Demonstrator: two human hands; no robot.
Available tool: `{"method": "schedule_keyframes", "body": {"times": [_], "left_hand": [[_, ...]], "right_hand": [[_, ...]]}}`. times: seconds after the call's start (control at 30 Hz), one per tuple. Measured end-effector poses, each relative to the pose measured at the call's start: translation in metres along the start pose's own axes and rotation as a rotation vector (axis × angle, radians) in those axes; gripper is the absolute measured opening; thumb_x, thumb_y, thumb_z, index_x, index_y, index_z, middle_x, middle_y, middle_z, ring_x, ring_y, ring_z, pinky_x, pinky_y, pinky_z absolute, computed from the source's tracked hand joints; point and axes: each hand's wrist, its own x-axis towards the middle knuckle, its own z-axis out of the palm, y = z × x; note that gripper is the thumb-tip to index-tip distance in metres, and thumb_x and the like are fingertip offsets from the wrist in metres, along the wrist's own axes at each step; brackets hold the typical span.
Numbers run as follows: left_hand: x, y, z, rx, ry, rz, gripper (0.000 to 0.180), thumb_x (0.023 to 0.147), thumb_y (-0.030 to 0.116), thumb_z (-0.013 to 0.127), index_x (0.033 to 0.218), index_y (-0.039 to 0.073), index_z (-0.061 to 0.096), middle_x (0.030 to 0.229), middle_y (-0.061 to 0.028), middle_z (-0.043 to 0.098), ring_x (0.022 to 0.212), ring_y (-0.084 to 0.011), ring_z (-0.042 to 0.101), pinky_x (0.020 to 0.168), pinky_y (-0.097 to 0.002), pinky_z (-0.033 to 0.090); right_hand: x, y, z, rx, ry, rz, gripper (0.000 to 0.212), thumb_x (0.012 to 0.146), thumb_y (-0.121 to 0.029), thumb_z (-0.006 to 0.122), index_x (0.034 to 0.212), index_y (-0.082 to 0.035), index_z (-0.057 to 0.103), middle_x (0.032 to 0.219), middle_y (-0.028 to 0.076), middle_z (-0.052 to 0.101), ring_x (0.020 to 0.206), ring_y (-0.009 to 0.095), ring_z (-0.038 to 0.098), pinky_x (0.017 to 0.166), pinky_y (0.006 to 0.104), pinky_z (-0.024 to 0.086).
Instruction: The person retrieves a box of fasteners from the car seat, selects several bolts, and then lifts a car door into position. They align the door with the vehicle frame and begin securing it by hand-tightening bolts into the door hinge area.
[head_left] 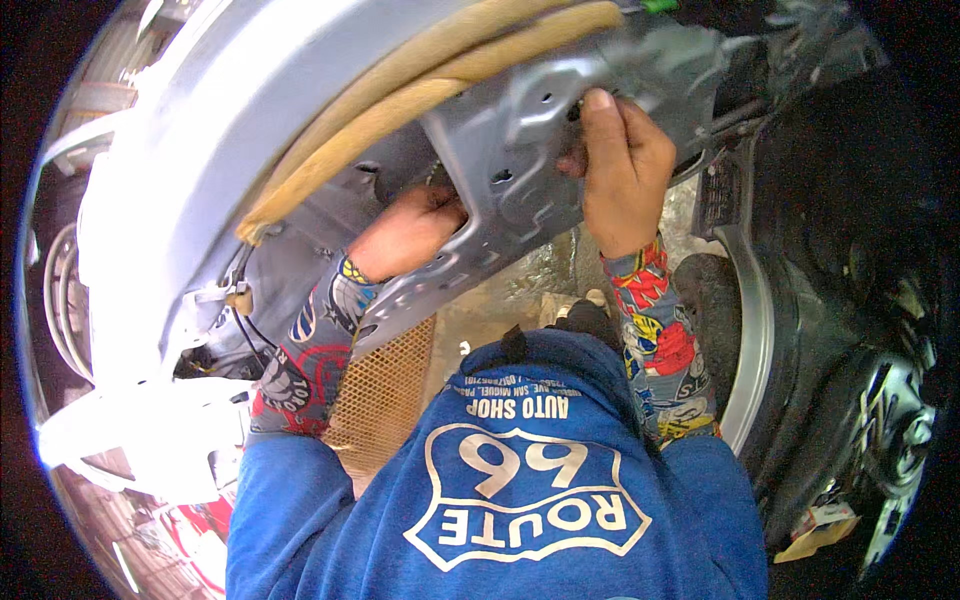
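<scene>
A bare grey car door panel [520, 130] with holes and stamped ridges stands before me. My left hand [410, 232] reaches into the large opening in its lower left part. Its fingers are curled near a thin dark rod [436, 172]; the panel's edge and shadow hide what they grip, if anything. Higher and to the right, my right hand [625, 170] is at the panel face beside a small dark hole [574, 112]. Thumb and fingers are closed there, and anything between them is too small to make out. Two long tan padded strips [440, 75] curve along the door's upper side.
Dark cables [240, 330] hang at the door's left end. A tan perforated mat [385, 390] lies on the floor below. On the right are the car's silver door sill [745, 350] and dark interior. A green piece [658, 6] shows at the top.
</scene>
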Motion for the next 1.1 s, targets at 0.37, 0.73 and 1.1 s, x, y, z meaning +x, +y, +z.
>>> {"method": "schedule_keyframes", "body": {"times": [0.37,0.73,1.1], "left_hand": [[-0.008,0.025,-0.004,0.091,0.125,0.003,0.035,0.09,0.02,0.048,0.106,-0.008,0.063,0.101,-0.0281,0.067,0.094,-0.0355,0.065,0.088,-0.0407,0.049],[-0.007,0.016,0.003,0.058,0.261,0.108,0.038,0.093,0.025,0.047,0.104,-0.007,0.063,0.098,-0.0317,0.065,0.092,-0.0412,0.064,0.086,-0.0435,0.048],[-0.015,0.027,-0.003,-0.204,0.156,-0.079,0.042,0.093,0.034,0.055,0.103,-0.006,0.062,0.08,-0.0219,0.065,0.072,-0.0297,0.065,0.07,-0.0423,0.051]], "right_hand": [[0.004,0.008,0.002,-0.032,0.113,-0.163,0.045,0.096,-0.037,0.059,0.069,-0.001,0.063,0.064,0.024,0.058,0.059,0.043,0.061,0.052,0.0479,0.042],[0.007,0.01,0.004,0.071,0.069,-0.133,0.043,0.098,-0.036,0.059,0.077,0.001,0.065,0.063,0.015,0.061,0.057,0.028,0.062,0.054,0.0409,0.049],[0.002,-0.003,0.004,0.207,0.023,-0.007,0.034,0.1,-0.028,0.06,0.08,0.0,0.064,0.068,-0.001,0.057,0.06,0.007,0.054,0.052,0.0261,0.052]]}}
